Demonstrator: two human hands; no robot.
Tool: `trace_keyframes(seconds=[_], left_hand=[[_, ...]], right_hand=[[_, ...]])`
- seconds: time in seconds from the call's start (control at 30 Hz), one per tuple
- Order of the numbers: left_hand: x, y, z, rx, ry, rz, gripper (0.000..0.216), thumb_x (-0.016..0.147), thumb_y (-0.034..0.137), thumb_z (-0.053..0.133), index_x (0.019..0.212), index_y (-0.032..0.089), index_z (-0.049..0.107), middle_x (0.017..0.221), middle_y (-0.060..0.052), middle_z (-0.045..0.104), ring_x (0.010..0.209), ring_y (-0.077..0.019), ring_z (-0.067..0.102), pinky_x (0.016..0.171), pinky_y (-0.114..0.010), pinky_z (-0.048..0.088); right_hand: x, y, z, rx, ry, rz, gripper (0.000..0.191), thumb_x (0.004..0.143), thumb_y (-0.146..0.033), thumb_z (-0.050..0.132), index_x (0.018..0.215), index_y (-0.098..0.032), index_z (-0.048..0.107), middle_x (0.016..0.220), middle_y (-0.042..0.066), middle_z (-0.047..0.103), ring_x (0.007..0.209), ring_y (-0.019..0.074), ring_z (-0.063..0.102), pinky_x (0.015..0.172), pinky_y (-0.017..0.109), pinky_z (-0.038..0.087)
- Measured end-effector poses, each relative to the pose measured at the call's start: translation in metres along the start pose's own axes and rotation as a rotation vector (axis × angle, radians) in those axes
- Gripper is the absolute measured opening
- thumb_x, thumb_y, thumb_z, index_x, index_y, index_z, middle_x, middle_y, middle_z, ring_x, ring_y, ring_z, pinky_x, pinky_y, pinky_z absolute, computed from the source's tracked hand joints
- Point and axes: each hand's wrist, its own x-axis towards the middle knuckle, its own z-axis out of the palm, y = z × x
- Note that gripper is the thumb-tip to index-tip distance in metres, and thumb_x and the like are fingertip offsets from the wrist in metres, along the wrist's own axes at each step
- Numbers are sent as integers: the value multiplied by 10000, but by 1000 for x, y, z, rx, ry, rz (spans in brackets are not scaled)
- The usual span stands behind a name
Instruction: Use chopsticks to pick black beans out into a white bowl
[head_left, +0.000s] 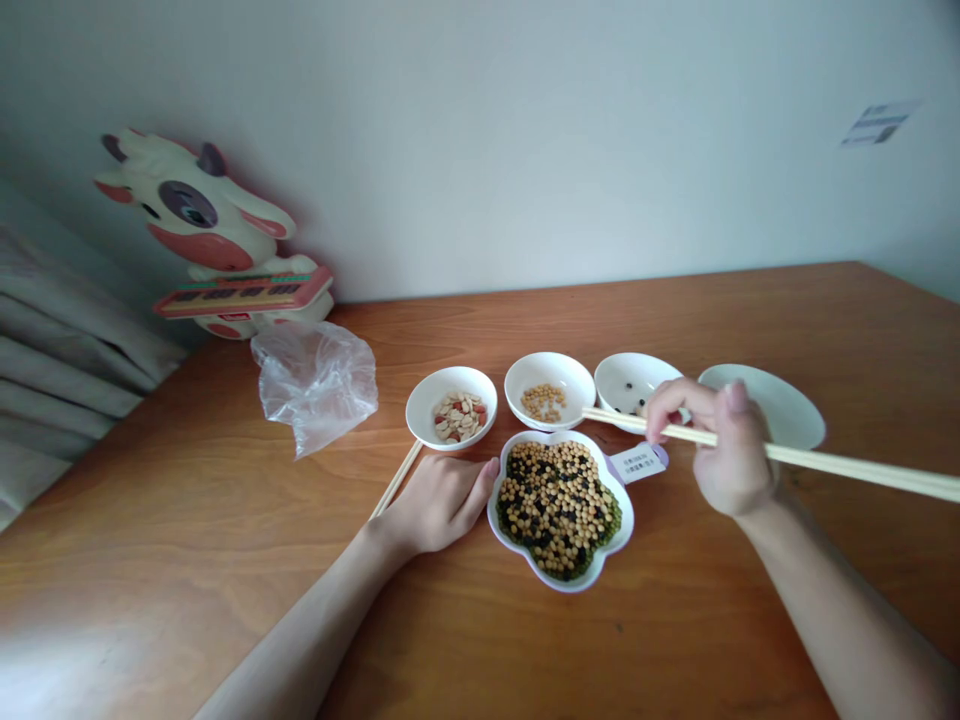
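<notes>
My right hand point(724, 440) is closed around a pair of pale wooden chopsticks point(840, 465), their tips reaching left to the white bowl with a few soybeans point(551, 375). My left hand point(442, 500) rests low on the table, thumb and curled fingers at the left rim of a flower-shaped bowl point(525, 558); its fingertips are partly hidden. Soybeans, black beans and green mung beans point(559, 510) fill that bowl. A labelled handle point(639, 463) sticks out to its right. Behind my right hand, a white bowl with some black beans point(634, 375) is partly covered.
A white bowl of peanut-like pieces point(454, 410) stands behind my left hand, beside another pair of chopsticks point(397, 480). At right is a pale oval dish point(795, 410). A crumpled plastic bag point(319, 385) and a cow toy with keyboard point(217, 235) are at back left, near the wall.
</notes>
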Motion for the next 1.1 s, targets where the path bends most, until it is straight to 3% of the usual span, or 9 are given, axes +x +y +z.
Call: trace_keyframes(seconds=[0.1,0.2,0.43,0.9,1.1], left_hand=[[0,0,0,6,1,5,494,1144,325,256,728,201,490,708,-18,621,623,-157,550,687,-339,361],[-1,0,0,5,2,4,496,1145,322,258,733,200,506,713,-22,630,629,-159,555,686,-340,371],[-1,0,1,4,0,1,497,1146,330,254,738,199,507,718,-21,636,629,-157,552,683,-339,369],[-1,-2,1,-3,4,2,512,1146,336,256,733,196,524,725,-31,649,625,-156,552,673,-334,371],[-2,-2,2,3,17,8,523,1145,335,261,728,193,544,723,-37,658,627,-159,561,664,-343,369]], right_hand=[[-6,-1,16,109,-273,85,739,1092,-645,119,752,-221,619,692,42,610,640,200,558,615,359,393],[-12,-4,33,112,-368,89,728,1100,-637,130,757,-209,608,714,28,606,665,182,545,655,339,394],[-21,-7,55,91,-316,130,697,1111,-605,113,769,-216,579,691,12,594,668,181,548,661,325,385],[-25,-9,64,115,-298,154,671,1119,-588,172,744,-212,582,686,21,600,653,176,578,642,324,428],[-17,-7,45,130,-116,59,757,1097,-633,151,675,-225,630,629,44,613,608,199,579,604,344,437]])
